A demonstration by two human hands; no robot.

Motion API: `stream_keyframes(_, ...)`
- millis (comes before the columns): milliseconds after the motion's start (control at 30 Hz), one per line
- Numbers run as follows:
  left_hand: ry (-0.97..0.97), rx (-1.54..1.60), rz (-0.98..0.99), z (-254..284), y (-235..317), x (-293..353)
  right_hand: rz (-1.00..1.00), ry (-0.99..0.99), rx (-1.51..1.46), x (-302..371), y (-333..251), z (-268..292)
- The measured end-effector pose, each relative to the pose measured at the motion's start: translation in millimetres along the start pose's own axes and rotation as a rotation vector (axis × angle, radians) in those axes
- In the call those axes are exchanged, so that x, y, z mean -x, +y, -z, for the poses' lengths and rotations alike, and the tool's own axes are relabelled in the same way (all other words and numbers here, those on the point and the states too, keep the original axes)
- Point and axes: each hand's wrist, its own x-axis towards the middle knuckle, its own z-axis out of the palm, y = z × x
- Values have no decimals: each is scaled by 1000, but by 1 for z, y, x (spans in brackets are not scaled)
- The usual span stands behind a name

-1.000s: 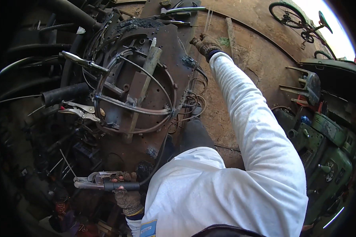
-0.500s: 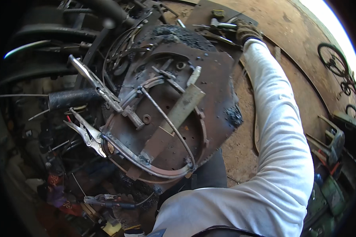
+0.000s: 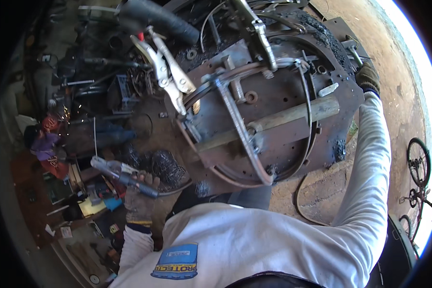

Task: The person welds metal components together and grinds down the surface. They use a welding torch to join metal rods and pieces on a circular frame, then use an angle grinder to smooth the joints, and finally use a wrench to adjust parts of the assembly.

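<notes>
My left hand, gloved, is closed round a welding electrode holder with a thin rod standing up from it. At the far right of the steel plate, my gloved right hand is closed at the handle of a hammer; its fingers are mostly hidden. A curved steel bar frame lies over the plate, with a flat bar running under it. Locking pliers grip the frame's left side. Another clamp sits at its far edge.
A dark pipe juts in at the far left. A co-worker in red and purple is at the left, near sparks. A dark wire bundle lies beside my left hand. At right stands a bicycle.
The view has swung, shifting the workpiece right and bringing my left hand with the electrode holder more fully into sight. My right hand stays by the hammer.
</notes>
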Motion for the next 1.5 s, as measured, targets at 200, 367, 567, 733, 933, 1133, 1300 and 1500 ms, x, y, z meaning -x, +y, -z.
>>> stream_keyframes(200, -195, 32, 79, 3, 16, -18, -25, 496, -176, 118, 1, 70)
stream_keyframes(367, -347, 95, 171, 6, 23, -49, 27, 480, -724, 305, -50, 161)
stream_keyframes(567, -470, 320, 401, 12, 27, -84, 217, 310, -551, 497, -156, 188)
stream_keyframes(733, -609, 195, 388, 20, 41, -100, 184, 81, -327, 544, -238, 196)
stream_keyframes(933, -657, 169, 462, 62, 32, -125, 92, -21, -230, 545, -276, 175)
stream_keyframes(1133, -666, 140, 466, 72, 36, -125, 54, 53, -201, 533, -289, 170)
stream_keyframes(1300, -644, 270, 542, 72, 30, -128, 44, 37, -110, 527, -284, 161)
stream_keyframes(1500, -573, 128, 509, 74, 34, -125, 152, 56, -265, 526, -302, 173)
